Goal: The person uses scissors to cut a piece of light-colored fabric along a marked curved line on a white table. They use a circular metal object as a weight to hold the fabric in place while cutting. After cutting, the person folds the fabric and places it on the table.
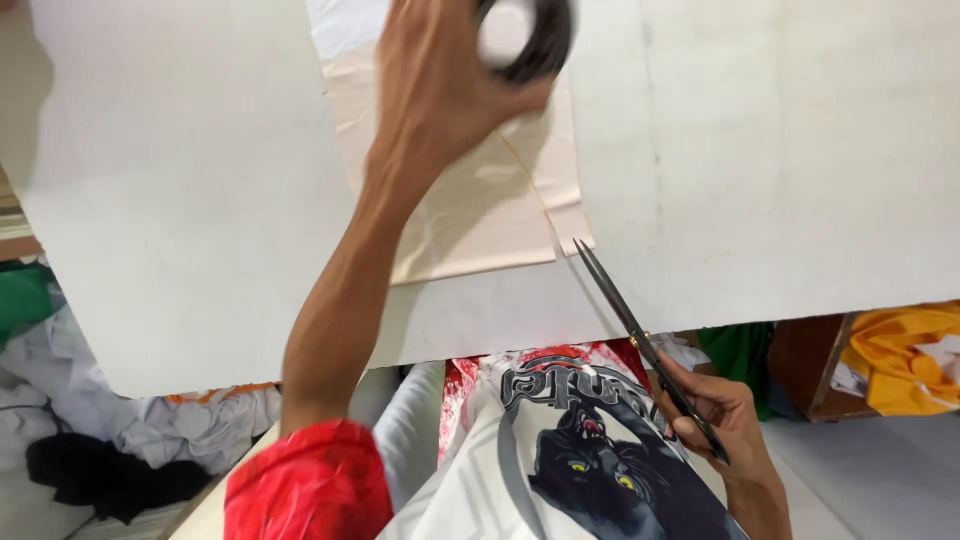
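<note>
Left hand [435, 75]: stretched far out over the desk, near its far edge; fingers [520, 95] curled shut round a dark roll of tape [530, 35], blurred, white at its core.
Right hand [720, 415]: just off the near edge of the desk, fingers closed through the handles of black scissors [640, 345].
Scissors: blades nearly shut, tip pointing up and away, touching the near corner of the beige piece where a narrow strip [560, 190] parts from it.
Beige piece [470, 215]: flat on the desk, midway between left and right edges, running from the far edge toward the near one; creased, with a slanting cut line along its right side.
Desk [780, 150]: covered in white sheeting; a seam running far to near right of the beige piece.
In the way: left forearm [340, 300] crossing the near part of the desk and hiding the beige piece's left side near the wrist; shadow of the arm beside it.
Below the near edge: printed shirt [580, 450] in red and white with a dark cat face; red sleeve [310, 485] on the left arm.
Left of the desk: heap of white, green and black cloth [70, 420] on the floor.
Right of the desk: yellow cloth [905, 355] on a brown wooden box [805, 365]; green cloth [740, 350] beside it.
</note>
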